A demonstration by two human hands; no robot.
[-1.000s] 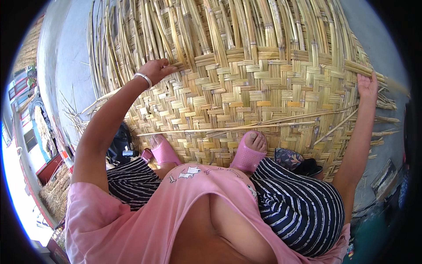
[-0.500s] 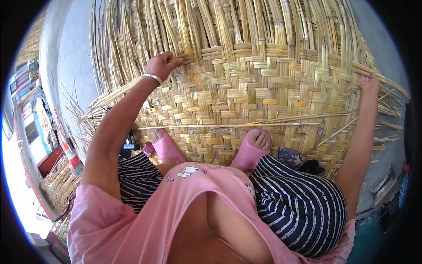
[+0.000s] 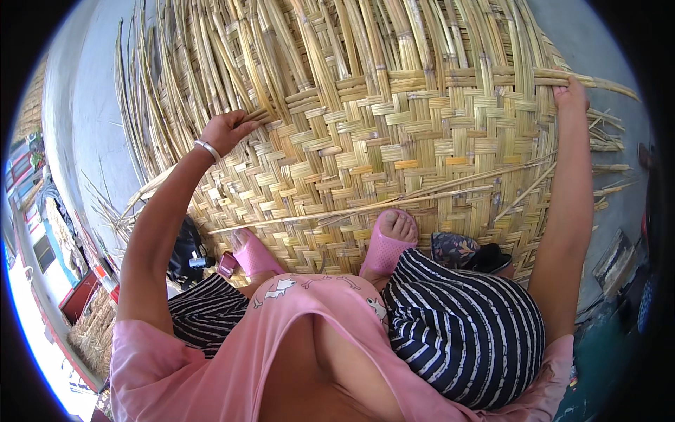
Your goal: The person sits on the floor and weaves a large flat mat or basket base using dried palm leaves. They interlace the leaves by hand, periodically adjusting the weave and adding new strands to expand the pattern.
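A large woven mat (image 3: 394, 149) of flat, straw-coloured reed strips spreads in front of me. My left hand (image 3: 228, 132) is closed, thumb and fingers pinching the left end of a reed strip (image 3: 302, 97) that runs crosswise along the far edge of the tight weave. At the mat's right edge, my right hand (image 3: 571, 94) grips the same row of strips, whose tail (image 3: 610, 86) sticks out beyond the fingers. Unwoven upright reeds (image 3: 281, 42) fan out past this row, some passing over it and some under. Their far ends leave the picture.
Loose thin strips (image 3: 365, 209) lie across the near part of the mat. My feet in pink slippers (image 3: 385, 254) rest at its near edge. A black bag (image 3: 184, 257) stands by the left foot, and a dark flowered cloth item (image 3: 453, 250) by the right. Cut reed ends (image 3: 606, 133) jut out at right.
My left hand has slid left and nearer along the strip. My right hand has moved farther away and slightly left. The whole view has tilted a little, and both hands stay closed.
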